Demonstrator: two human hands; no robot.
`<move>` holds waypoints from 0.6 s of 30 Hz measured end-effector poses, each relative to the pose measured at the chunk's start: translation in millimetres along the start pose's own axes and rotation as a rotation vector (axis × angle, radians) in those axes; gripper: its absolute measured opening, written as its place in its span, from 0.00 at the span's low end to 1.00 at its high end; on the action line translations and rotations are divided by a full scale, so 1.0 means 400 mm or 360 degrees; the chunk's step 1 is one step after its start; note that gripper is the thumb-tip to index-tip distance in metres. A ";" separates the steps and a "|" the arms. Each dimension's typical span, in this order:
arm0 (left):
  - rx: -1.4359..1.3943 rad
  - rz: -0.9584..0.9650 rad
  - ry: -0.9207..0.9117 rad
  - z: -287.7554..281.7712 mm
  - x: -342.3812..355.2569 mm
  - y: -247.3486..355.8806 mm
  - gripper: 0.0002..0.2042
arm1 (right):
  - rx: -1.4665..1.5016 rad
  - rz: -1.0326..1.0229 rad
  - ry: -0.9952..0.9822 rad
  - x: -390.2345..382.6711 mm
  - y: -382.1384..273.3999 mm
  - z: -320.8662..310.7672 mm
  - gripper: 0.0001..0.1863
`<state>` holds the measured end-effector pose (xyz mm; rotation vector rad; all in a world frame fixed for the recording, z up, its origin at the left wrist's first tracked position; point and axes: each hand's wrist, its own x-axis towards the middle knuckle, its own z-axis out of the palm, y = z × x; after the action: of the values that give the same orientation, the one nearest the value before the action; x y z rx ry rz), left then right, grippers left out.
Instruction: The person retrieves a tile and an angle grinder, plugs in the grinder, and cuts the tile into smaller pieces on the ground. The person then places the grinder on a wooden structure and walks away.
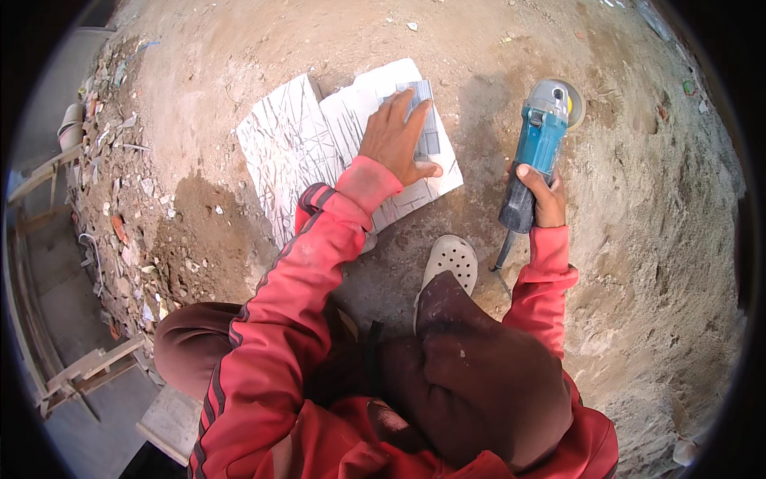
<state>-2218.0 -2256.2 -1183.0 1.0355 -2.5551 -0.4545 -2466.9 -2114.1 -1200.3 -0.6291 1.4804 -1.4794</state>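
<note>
My right hand [549, 198] is wrapped round the black rear handle of a teal angle grinder [536, 137], its thumb lying over the body. The grinder's metal head and round disc [575, 104] point away from me, and a dark cord hangs from its near end. My left hand [395, 136] rests with fingers spread over a grey rectangular strip [428, 132], which lies on a white slab [437, 172] with dark streaks. Part of the strip is hidden under the fingers. To the left, a second white slab [283, 140] is covered with dark criss-cross lines.
Dusty bare ground [638, 263] surrounds the slabs. My foot in a beige clog [453, 259] is just nearer than them. Rubble [148, 199] lies along the left, beside a wooden frame [92, 367] and stacked pale buckets [72, 124].
</note>
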 end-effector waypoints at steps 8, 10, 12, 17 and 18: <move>0.0233 0.0004 -0.0389 0.023 0.069 -0.150 0.63 | 0.0043 0.0112 -0.0254 0.027 -0.032 0.008 0.26; 0.0340 -0.0053 -0.0351 0.026 0.084 -0.136 0.62 | 0.0049 0.0136 -0.0256 0.031 -0.026 0.004 0.26; 0.0326 -0.0104 -0.0331 0.038 0.098 -0.119 0.62 | 0.0053 0.0114 -0.0268 0.038 -0.030 0.005 0.27; 0.0228 -0.0145 -0.0092 0.100 0.119 -0.109 0.63 | -0.0168 -0.0020 -0.0297 0.086 -0.036 0.005 0.28; 0.0231 -0.0149 -0.0094 0.103 0.123 -0.108 0.64 | -0.0240 -0.0025 -0.0275 0.096 -0.034 0.005 0.30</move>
<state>-2242.9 -2314.3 -1227.8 1.2137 -2.6324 -0.3321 -2485.7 -2150.3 -1196.4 -0.8399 1.4630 -1.2989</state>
